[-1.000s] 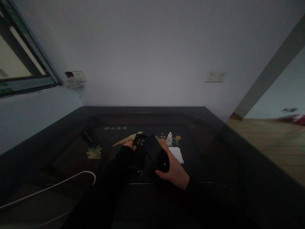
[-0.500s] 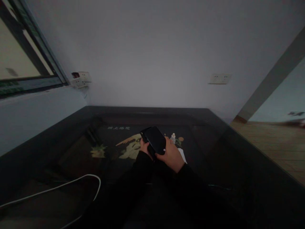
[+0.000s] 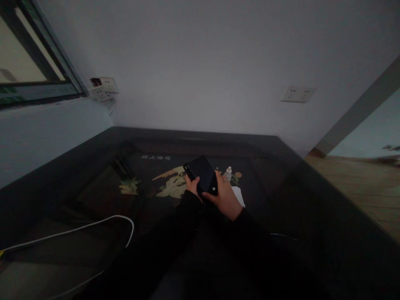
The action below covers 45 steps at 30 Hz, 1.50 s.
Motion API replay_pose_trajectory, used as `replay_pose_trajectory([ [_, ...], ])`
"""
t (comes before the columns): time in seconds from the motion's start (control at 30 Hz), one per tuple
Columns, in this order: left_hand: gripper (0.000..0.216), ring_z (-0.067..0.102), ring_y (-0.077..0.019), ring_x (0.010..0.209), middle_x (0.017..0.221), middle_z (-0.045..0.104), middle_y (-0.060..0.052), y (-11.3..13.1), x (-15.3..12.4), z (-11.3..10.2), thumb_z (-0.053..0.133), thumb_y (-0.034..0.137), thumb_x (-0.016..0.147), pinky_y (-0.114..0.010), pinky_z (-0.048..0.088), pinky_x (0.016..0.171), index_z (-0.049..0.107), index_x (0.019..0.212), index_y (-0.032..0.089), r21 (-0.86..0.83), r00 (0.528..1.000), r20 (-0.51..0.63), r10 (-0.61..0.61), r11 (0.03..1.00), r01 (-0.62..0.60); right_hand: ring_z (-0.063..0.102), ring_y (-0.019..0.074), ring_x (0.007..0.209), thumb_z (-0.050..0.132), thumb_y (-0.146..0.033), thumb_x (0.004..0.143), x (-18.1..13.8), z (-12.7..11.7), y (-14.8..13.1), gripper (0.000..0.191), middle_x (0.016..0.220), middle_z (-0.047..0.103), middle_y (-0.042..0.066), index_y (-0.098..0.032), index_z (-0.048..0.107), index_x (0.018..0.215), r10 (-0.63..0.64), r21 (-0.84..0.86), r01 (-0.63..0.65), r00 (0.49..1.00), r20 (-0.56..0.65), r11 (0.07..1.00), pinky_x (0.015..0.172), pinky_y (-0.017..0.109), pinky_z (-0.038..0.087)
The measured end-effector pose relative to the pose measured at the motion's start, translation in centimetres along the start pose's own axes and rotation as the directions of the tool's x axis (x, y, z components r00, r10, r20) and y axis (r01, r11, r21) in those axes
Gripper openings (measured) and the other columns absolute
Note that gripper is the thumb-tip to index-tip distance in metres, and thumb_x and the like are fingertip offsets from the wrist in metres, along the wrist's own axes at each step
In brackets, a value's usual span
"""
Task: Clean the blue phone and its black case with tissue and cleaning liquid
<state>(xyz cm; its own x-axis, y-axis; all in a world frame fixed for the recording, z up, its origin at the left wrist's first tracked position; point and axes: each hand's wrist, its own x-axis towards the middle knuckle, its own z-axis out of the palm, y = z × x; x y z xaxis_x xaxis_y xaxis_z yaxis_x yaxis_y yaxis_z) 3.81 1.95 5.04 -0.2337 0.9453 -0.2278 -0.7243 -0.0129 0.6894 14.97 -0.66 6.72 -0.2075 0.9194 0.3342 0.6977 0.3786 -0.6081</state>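
Both hands hold a black phone above the dark glass-topped table. My left hand grips its left edge from below, fingers curled. My right hand wraps its lower right end, thumb on the dark face. Whether a separate case is fitted on the phone is too dark to tell. Just behind my right hand stands a small white dropper bottle, and a white folded cloth lies on the table, partly hidden by that hand.
A white cable loops across the table's near left. A bird-and-flower picture shows under the glass. Wall sockets sit by the window at left, another socket at right. A wooden floor opens to the right.
A second ago my hands were apart: left on a dark case lying on the table, right holding the phone. They have come together on the phone and raised it slightly. The view has shifted.
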Motion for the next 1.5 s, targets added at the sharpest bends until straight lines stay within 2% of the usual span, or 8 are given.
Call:
replay_pose_trajectory([
  [0.17, 0.048, 0.058, -0.0134, 0.069, 0.080, 0.056, 0.003, 0.2, 0.2, -0.4, 0.056, 0.014, 0.064, -0.031, 0.049, 0.073, 0.037, 0.107, 0.027, 0.049, 1.000, 0.020, -0.008, 0.999, 0.007, 0.044, 0.0264, 0.107, 0.053, -0.036, 0.081, 0.1, 0.2, 0.5, 0.050, 0.109, 0.047, 0.012, -0.015, 0.040, 0.125, -0.063, 0.006, 0.063, 0.998, 0.002, 0.998, 0.094, 0.042, 0.037],
  [0.47, 0.055, 0.058, -0.0129, 0.068, 0.077, 0.058, 0.004, 0.6, 0.6, -1.2, 0.064, 0.018, 0.057, -0.028, 0.048, 0.068, 0.042, 0.106, 0.025, 0.168, 0.994, 0.111, 0.000, 0.986, -0.019, 0.041, 0.0258, 0.117, 0.049, -0.040, 0.084, 0.2, 0.3, 0.4, 0.053, 0.124, 0.047, 0.011, -0.019, 0.036, 0.130, -0.113, 0.157, 0.112, 0.994, -0.002, 0.981, 0.099, 0.044, 0.032],
  [0.7, 0.054, 0.059, -0.0135, 0.068, 0.079, 0.062, 0.002, 1.6, 0.8, -1.6, 0.072, 0.023, 0.052, -0.028, 0.048, 0.068, 0.047, 0.100, 0.021, 0.239, 0.995, 0.095, -0.004, 0.971, -0.019, 0.025, 0.0220, 0.131, 0.056, -0.039, 0.079, 0.5, 0.0, 0.5, 0.059, 0.139, 0.034, 0.010, -0.017, 0.037, 0.131, 0.068, 0.569, -0.192, 0.970, 0.233, 0.800, 0.110, 0.041, 0.013],
  [0.8, 0.051, 0.059, -0.0133, 0.064, 0.075, 0.063, 0.001, 2.2, 1.6, -1.8, 0.072, 0.025, 0.052, -0.028, 0.048, 0.066, 0.049, 0.097, 0.019, 0.245, 0.997, 0.082, -0.015, 0.970, -0.006, 0.037, 0.0215, 0.125, 0.048, -0.043, 0.084, 0.7, -1.4, 0.9, 0.054, 0.136, 0.039, 0.011, -0.019, 0.037, 0.130, 0.085, 0.626, -0.309, 0.929, 0.361, 0.716, 0.104, 0.043, 0.029],
  [0.9, 0.050, 0.059, -0.0143, 0.066, 0.075, 0.063, 0.001, 2.7, 2.1, -1.6, 0.072, 0.029, 0.051, -0.029, 0.048, 0.067, 0.052, 0.095, 0.019, 0.239, 0.995, 0.094, -0.018, 0.971, -0.005, 0.060, 0.0211, 0.096, 0.050, -0.046, 0.082, 0.7, -2.6, 1.2, 0.049, 0.115, 0.058, 0.012, -0.019, 0.044, 0.124, 0.043, 0.642, -0.451, 0.837, 0.546, 0.620, 0.081, 0.043, 0.050],
  [1.03, 0.051, 0.061, -0.0177, 0.074, 0.085, 0.066, -0.004, 3.2, 1.9, -1.0, 0.071, 0.032, 0.051, -0.033, 0.047, 0.074, 0.055, 0.097, 0.018, 0.230, 0.985, 0.172, -0.029, 0.973, -0.011, 0.064, 0.0159, 0.075, 0.061, -0.045, 0.074, 0.6, -2.8, 1.2, 0.040, 0.083, 0.065, 0.007, -0.012, 0.059, 0.096, -0.040, 0.652, -0.559, 0.742, 0.669, 0.512, 0.075, 0.039, 0.053],
  [1.27, 0.050, 0.061, -0.0183, 0.084, 0.095, 0.064, -0.005, 3.9, 0.9, -1.0, 0.069, 0.027, 0.059, -0.036, 0.045, 0.084, 0.052, 0.106, 0.020, 0.270, 0.945, 0.323, -0.050, 0.962, -0.041, 0.061, 0.0130, 0.064, 0.065, -0.050, 0.069, 0.1, -1.8, 0.8, 0.038, 0.070, 0.061, 0.000, -0.014, 0.058, 0.080, -0.026, 0.713, -0.549, 0.784, 0.620, 0.437, 0.071, 0.035, 0.052],
  [1.5, 0.069, 0.062, -0.0214, 0.082, 0.093, 0.065, -0.005, 3.1, 2.0, -1.7, 0.073, 0.027, 0.050, -0.039, 0.046, 0.080, 0.047, 0.114, 0.020, 0.266, 0.962, 0.267, -0.064, 0.964, -0.010, 0.059, 0.0138, 0.059, 0.064, -0.054, 0.066, 0.2, -1.8, 0.7, 0.039, 0.064, 0.058, -0.001, -0.016, 0.056, 0.070, 0.029, 0.694, -0.513, 0.814, 0.580, 0.505, 0.064, 0.033, 0.052],
])
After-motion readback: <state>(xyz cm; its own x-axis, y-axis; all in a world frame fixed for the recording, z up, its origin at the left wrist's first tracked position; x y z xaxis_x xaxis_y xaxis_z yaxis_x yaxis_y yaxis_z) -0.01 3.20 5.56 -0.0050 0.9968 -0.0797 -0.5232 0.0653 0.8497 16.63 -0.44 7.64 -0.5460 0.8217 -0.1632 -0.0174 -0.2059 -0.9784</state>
